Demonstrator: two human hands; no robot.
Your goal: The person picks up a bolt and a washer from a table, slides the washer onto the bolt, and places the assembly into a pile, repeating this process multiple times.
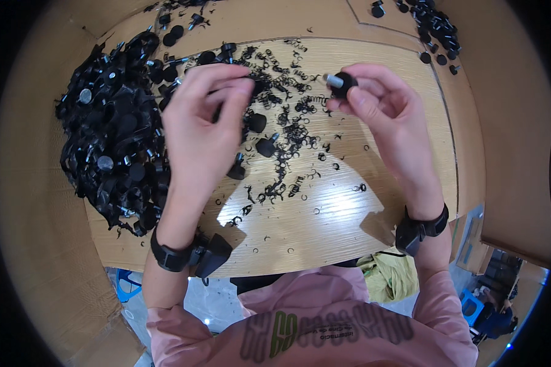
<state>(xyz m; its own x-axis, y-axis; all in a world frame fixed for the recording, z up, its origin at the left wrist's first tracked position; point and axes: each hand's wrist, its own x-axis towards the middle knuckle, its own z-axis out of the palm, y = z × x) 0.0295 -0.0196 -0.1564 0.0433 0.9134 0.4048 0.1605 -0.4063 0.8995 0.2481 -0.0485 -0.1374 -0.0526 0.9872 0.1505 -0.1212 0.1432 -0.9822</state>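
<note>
Between the thumb and fingers of my right hand [390,113] is a black, round rubber foot with a bolt [347,85]; its bare metal stud points left. My left hand [202,113] is closed, thumb against the curled fingers, over the scattered parts. A dark shape lies by its fingertips, and I cannot make out whether they grip it. Just below that hand, a few more black bolted feet [266,147] rest on the wood-grain table [324,238]. Curly black rubber trimmings [295,131] are strewn between both hands.
A large heap of bolted feet on black plastic [110,131] covers the table's left side. Another group [438,30] lies at the far right on cardboard. Tall cardboard walls [37,183] enclose the sides. A blue stool [469,306] and another person [496,318] appear at lower right.
</note>
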